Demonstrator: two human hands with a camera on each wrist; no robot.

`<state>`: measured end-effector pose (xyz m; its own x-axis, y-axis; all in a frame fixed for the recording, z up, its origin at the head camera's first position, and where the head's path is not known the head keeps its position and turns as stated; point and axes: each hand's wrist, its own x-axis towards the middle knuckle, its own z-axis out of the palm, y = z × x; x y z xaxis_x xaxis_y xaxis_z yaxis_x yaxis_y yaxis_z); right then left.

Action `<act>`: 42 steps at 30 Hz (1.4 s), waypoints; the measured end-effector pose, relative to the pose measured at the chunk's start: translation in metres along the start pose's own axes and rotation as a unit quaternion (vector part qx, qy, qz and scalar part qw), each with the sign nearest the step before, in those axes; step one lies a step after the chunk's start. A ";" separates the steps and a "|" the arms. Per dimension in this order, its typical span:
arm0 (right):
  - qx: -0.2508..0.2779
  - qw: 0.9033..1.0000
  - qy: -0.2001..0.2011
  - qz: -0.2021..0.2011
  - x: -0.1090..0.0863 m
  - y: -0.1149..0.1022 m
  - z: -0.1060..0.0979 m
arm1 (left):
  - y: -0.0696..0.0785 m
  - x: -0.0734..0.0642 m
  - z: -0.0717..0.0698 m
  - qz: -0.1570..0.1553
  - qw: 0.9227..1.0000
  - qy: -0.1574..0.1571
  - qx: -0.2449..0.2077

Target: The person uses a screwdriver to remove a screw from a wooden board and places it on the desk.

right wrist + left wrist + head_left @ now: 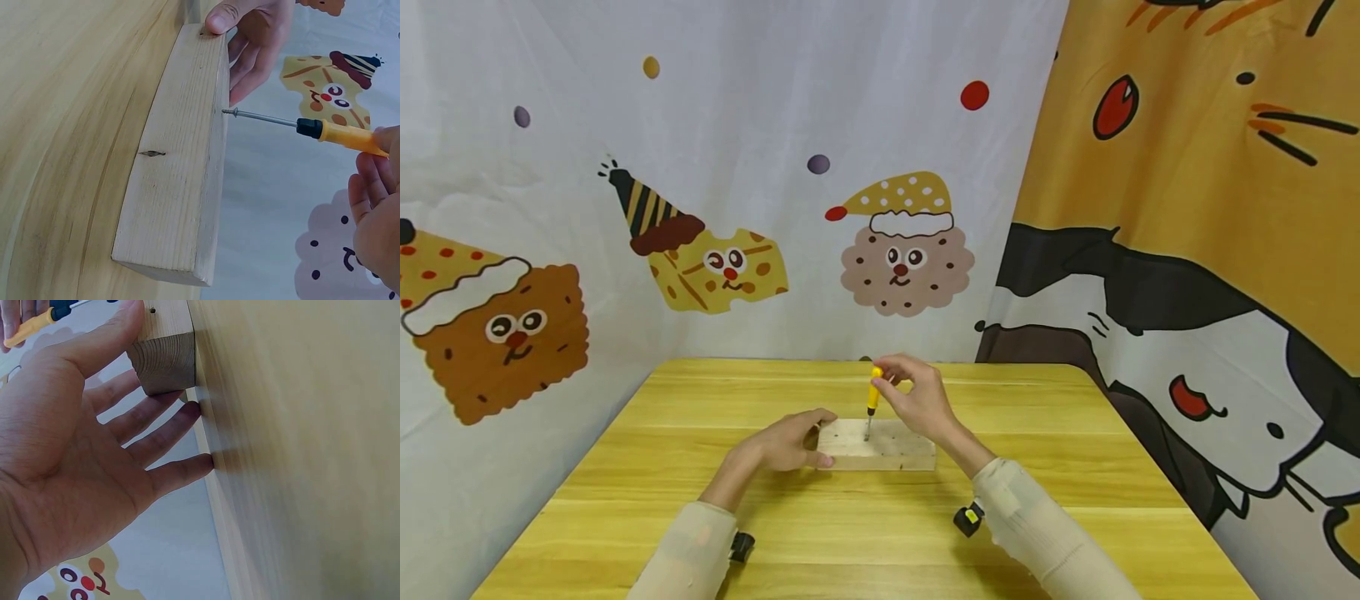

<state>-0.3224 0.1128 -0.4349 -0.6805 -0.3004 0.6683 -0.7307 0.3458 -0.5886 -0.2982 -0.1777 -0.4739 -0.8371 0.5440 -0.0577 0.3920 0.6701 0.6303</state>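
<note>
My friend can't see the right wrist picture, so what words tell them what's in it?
A person's right hand holds a yellow-handled screwdriver, its tip at a screw sticking out of a wooden block. The left hand grips one end of the block, which rests on a wooden table. Behind is a pale backdrop with cartoons.

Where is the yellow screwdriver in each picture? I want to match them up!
Head: the yellow screwdriver stands nearly upright, just below the picture's middle.
Left wrist: the yellow screwdriver is in the top left corner, partly cut off.
Right wrist: it lies sideways in the right half, slightly above mid-height.
Shared landmark: the wooden block, in all three.
</note>
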 end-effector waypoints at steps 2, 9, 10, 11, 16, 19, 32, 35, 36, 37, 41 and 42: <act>0.000 1.000 -0.001 0.009 0.000 0.000 0.001 | 0.000 0.000 0.000 -0.001 1.000 0.001 0.002; 0.003 1.000 0.002 -0.007 0.001 -0.001 0.003 | 0.000 0.000 0.000 -0.003 1.000 -0.002 -0.001; 0.002 1.000 0.004 -0.009 0.001 -0.001 0.004 | 0.000 -0.001 0.000 -0.003 1.000 -0.003 -0.001; -0.001 1.000 0.006 -0.010 0.001 -0.001 0.004 | 0.000 -0.001 0.000 -0.004 1.000 -0.003 -0.002; -0.007 1.000 0.008 -0.001 0.000 -0.002 0.005 | 0.001 -0.001 0.000 -0.004 1.000 -0.003 -0.003; -0.001 1.000 0.008 -0.001 0.000 -0.003 0.005 | 0.001 -0.001 0.000 -0.001 1.000 -0.003 -0.001; 0.021 1.000 0.003 -0.020 -0.002 -0.003 0.004 | 0.000 -0.001 0.000 0.000 1.000 -0.001 0.004; 0.023 1.000 0.002 -0.018 -0.002 -0.003 0.004 | 0.001 -0.001 0.000 -0.002 1.000 0.000 0.003; 0.024 1.000 0.002 -0.018 -0.002 -0.003 0.004 | 0.001 -0.001 0.000 -0.001 1.000 0.000 0.003; 0.023 1.000 0.002 -0.019 -0.002 -0.002 0.005 | 0.001 -0.001 0.000 -0.001 1.000 -0.001 0.004; 0.017 1.000 0.006 -0.020 -0.001 -0.001 0.005 | 0.001 -0.001 -0.001 -0.001 1.000 -0.001 0.005; 0.015 1.000 0.008 -0.019 -0.001 -0.001 0.005 | 0.001 -0.001 -0.001 -0.001 1.000 -0.001 0.006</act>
<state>-0.3213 0.1084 -0.4377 -0.6512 -0.2980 0.6980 -0.7577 0.3079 -0.5754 -0.2972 -0.1776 -0.4726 -0.8370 0.5439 -0.0605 0.3952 0.6771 0.6208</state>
